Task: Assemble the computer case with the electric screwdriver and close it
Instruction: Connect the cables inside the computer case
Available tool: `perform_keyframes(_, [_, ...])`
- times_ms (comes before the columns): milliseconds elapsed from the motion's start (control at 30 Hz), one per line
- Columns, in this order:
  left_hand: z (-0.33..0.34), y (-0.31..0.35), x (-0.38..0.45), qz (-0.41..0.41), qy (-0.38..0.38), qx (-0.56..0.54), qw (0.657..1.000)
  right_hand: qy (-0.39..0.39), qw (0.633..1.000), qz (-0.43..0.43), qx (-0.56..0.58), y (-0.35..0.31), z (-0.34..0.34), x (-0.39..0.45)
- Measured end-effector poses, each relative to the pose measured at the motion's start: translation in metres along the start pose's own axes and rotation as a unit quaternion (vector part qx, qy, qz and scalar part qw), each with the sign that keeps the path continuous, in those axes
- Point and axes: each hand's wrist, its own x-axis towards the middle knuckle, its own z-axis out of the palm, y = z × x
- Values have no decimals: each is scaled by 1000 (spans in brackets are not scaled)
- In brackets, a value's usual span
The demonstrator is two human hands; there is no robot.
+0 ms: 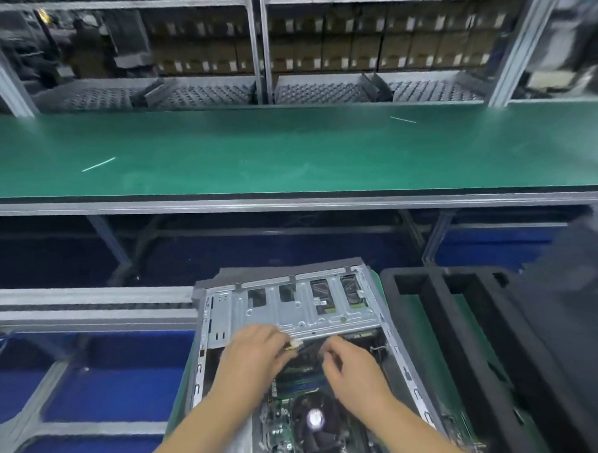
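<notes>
Starting at the left: blue bins under a roller frame, nothing in play there. Then the computer case (pixel 288 333) lies open on its side directly below the person, long axis running away from the body toward the green conveyor belt (pixel 287 148), tilted slightly rightward at the far end. The drive cage (pixel 294 308) spans the far half; the motherboard and its round CPU fan (pixel 314 419) fill the near half.

Both hands are inside the case, at the near edge of that cage. The left hand (pixel 253 353) is curled, fingertips pinched on a small pale connector (pixel 294 345). The right hand (pixel 351 364), just beside it, is curled narrow too, fingertips closed near a dark cable; what it grips, I cannot tell through the blur.

Judging by this, cabling comes first. No electric screwdriver in sight, so neither hand is nearer one. Right of the case, a black foam tray (pixel 441 309) sits alongside.
</notes>
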Motion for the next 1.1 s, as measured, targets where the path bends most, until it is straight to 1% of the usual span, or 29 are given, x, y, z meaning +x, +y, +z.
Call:
perform_keyframes(67, [9,8,3,72,18,33,997,4,1000,11,1,0,-1,1])
perform_keyframes(100, [13,13,2,93,14,36,995,7,1000,18,7,-1,-1,1])
perform_keyframes(200, [22,27,1,108,-9,29,994,18,999,37,12,-1,-1,1])
perform_keyframes(367, [13,34,3,36,-74,-19,996,33,997,65,40,-3,-5,0])
perform_keyframes(433, [10,36,5,13,-126,-23,992,44,996,67,43,-5,-8,0])
perform_keyframes(500, [13,41,9,7,-182,28,983,62,995,67,49,-7,-10,-1])
perform_keyframes(567, [18,51,11,3,-223,95,970,79,993,71,59,-10,-13,-3])
perform_keyframes(633, [28,60,12,-20,-272,137,952,91,990,82,68,-12,-16,-4])
perform_keyframes(700, [38,64,16,-20,-304,158,939,108,986,98,79,-12,-18,-5])
perform_keyframes(800, [51,65,20,-37,-296,164,940,136,978,121,103,-12,-22,-5])
perform_keyframes(900, [61,58,22,-73,-297,156,939,139,977,124,100,-11,-22,-5])
perform_keyframes(967, [65,50,25,-110,-300,140,937,126,981,125,81,-9,-21,-4])
perform_keyframes(1033, [68,37,27,-165,-293,110,935,104,986,128,41,-6,-20,-2])
perform_keyframes(1100, [72,26,28,-204,-287,91,932,81,988,129,2,-4,-19,-1])
